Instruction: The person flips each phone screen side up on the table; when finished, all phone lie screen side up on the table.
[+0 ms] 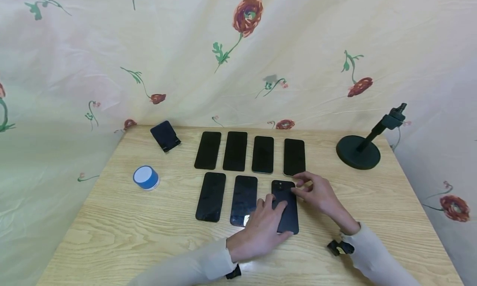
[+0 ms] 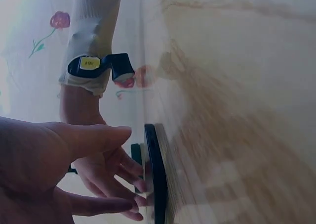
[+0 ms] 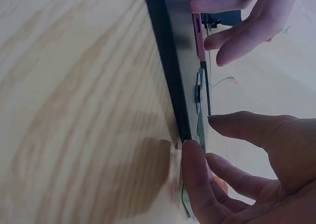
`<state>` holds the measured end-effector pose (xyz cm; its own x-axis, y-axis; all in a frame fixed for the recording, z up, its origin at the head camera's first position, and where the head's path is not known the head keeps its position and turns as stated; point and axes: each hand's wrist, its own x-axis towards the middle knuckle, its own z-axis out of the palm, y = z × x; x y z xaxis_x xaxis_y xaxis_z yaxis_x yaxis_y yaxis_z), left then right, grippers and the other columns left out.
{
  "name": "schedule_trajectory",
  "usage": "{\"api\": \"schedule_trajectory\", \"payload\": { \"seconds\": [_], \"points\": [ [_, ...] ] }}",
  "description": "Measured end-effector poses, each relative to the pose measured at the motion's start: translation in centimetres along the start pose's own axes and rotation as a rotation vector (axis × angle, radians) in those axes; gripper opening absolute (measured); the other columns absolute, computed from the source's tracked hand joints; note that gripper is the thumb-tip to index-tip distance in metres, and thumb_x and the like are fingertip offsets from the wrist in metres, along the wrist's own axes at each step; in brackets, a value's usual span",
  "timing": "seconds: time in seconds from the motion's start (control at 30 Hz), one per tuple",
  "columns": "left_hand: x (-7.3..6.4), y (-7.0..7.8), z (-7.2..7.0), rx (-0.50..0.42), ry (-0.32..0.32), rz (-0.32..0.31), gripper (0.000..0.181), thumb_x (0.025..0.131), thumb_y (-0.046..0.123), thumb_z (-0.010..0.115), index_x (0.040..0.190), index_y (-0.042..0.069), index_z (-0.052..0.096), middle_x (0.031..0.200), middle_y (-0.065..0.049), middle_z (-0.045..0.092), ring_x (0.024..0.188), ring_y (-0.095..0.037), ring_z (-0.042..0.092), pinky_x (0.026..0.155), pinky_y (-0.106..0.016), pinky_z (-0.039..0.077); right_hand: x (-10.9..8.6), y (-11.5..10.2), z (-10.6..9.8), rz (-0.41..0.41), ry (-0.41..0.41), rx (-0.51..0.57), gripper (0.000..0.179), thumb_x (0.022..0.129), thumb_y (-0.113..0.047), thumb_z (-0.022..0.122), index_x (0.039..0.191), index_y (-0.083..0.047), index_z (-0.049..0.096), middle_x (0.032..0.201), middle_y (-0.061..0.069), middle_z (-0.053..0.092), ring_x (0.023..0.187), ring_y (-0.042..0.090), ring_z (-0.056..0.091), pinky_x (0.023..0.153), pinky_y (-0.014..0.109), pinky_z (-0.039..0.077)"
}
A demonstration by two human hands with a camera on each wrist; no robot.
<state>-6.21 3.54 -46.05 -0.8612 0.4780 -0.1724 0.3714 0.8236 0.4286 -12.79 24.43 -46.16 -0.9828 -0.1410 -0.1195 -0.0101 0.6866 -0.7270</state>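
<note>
A dark smartphone (image 1: 288,217) lies back side up on the wooden table, its camera lenses at the far end. Over its left and near part spreads my left hand (image 1: 258,232), with thumb and fingers apart. At the phone's far right corner is my right hand (image 1: 320,192). In the right wrist view, a fingertip of that hand meets the corner of the phone (image 3: 173,61), while the thumb stands off it. The left wrist view shows the phone (image 2: 157,174) edge-on, with my left thumb (image 2: 106,136) apart from it.
Two black phones (image 1: 210,197) (image 1: 244,199) lie left of it, and a row of several more (image 1: 234,151) lies behind. A blue-and-white round container (image 1: 146,177) and a small dark stand (image 1: 165,135) are at the left. A black round-based stand (image 1: 358,153) stands back right. Flowered cloth (image 1: 186,49) hangs behind.
</note>
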Motion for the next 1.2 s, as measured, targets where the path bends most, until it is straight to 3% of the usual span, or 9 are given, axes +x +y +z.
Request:
{"api": "schedule_trajectory", "payload": {
  "seconds": [0.27,0.63,1.2],
  "points": [
    [0.2,1.0,0.8,0.135,0.02,0.002,0.078,0.089,0.062,0.074,0.154,0.026,0.049,0.152,-0.009,0.043,0.123,-0.027,0.052,0.087,-0.032,0.059,-0.1,0.3,0.2,0.042,-0.005,-0.023,0.039,0.098,-0.016,0.072,0.131,0.001,0.064,0.11,0.019,0.07,0.08,0.019,0.07,0.063,0.024,0.054],
    [0.8,2.5,1.5,0.332,0.01,-0.002,0.078,0.089,0.07,0.067,0.152,0.027,0.052,0.156,-0.011,0.044,0.129,-0.031,0.053,0.098,-0.032,0.056,0.0,0.2,0.5,0.057,-0.022,0.0,0.039,0.099,-0.015,0.07,0.132,0.004,0.063,0.108,0.02,0.071,0.074,0.016,0.071,0.061,0.024,0.055],
    [1.3,2.7,1.4,0.364,0.013,-0.002,0.077,0.09,0.07,0.067,0.153,0.027,0.052,0.152,-0.01,0.046,0.129,-0.033,0.053,0.095,-0.035,0.058,0.3,0.2,0.9,0.052,-0.011,-0.055,0.038,0.099,-0.017,0.07,0.131,0.003,0.065,0.107,0.019,0.072,0.066,0.013,0.068,0.057,0.023,0.049]
  ]
}}
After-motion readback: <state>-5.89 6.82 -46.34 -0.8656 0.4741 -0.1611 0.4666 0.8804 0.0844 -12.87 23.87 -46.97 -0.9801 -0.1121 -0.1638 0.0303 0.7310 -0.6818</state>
